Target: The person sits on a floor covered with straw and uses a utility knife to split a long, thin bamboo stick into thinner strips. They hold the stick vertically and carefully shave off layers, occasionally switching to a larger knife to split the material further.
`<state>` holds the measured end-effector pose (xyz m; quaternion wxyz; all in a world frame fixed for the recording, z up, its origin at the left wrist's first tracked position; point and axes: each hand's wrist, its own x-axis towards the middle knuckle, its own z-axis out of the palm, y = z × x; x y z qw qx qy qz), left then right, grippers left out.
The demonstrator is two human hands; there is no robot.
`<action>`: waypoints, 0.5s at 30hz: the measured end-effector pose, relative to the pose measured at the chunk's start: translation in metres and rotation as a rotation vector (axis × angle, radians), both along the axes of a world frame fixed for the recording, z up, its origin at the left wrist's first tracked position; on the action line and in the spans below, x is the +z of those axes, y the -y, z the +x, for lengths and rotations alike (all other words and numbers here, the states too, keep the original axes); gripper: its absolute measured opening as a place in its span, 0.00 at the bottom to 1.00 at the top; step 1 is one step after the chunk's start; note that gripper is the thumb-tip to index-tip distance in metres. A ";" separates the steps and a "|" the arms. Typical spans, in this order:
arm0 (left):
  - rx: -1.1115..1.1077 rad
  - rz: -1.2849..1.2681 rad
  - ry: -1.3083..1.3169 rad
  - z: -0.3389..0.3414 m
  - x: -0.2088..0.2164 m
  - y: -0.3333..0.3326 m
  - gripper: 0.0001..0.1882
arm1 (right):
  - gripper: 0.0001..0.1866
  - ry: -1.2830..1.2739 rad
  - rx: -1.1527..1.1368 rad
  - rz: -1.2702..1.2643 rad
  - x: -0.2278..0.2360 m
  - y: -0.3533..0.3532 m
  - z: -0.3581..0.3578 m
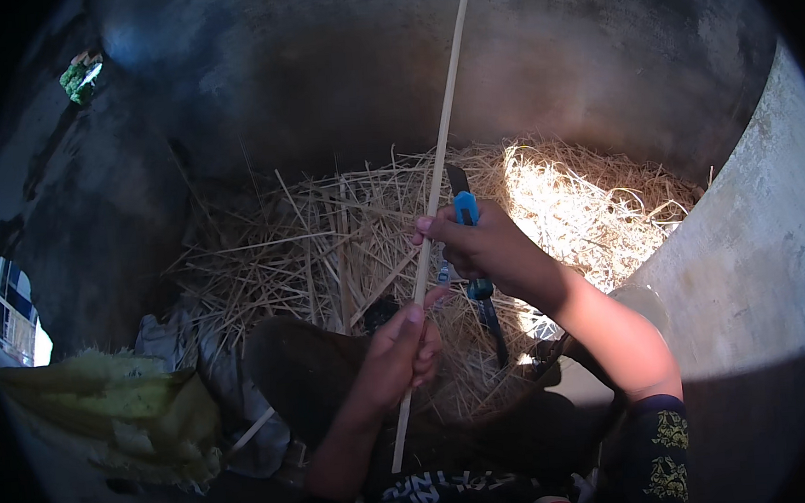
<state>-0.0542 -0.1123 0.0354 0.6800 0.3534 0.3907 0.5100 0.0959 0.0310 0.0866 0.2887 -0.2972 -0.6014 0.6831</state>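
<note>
A long, thin, pale strip of wood or bamboo (pixel 442 138) runs upright from my lap past the top edge, leaning a little right. My left hand (pixel 400 358) is closed around its lower part, thumb along it. Higher up, my right hand (pixel 489 241) grips a blue utility knife (pixel 465 209) with a dark blade pointing up. Thumb and fingertips of that same hand also touch the strip, just left of the knife. Whether the blade meets the strip I cannot tell. Below the right hand, the knife's lower end runs into dark shapes that are hard to make out.
Loose pale strips and shavings (pixel 310 248) are heaped ahead of my legs, brightly sunlit at the right. A frayed yellow-green sack (pixel 117 412) lies at left. Grey walls (pixel 744 258) curve around me, with small openings at far left.
</note>
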 end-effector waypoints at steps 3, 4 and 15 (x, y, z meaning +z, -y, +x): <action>0.014 -0.018 -0.245 0.009 -0.001 0.001 0.25 | 0.17 0.013 -0.188 0.121 0.010 -0.010 0.009; -0.030 -0.011 -0.279 0.009 -0.004 0.002 0.25 | 0.16 0.044 -0.272 0.187 0.016 -0.016 0.012; -0.097 -0.117 -0.112 0.022 -0.016 0.008 0.15 | 0.19 -0.095 -0.544 0.088 0.025 -0.071 0.058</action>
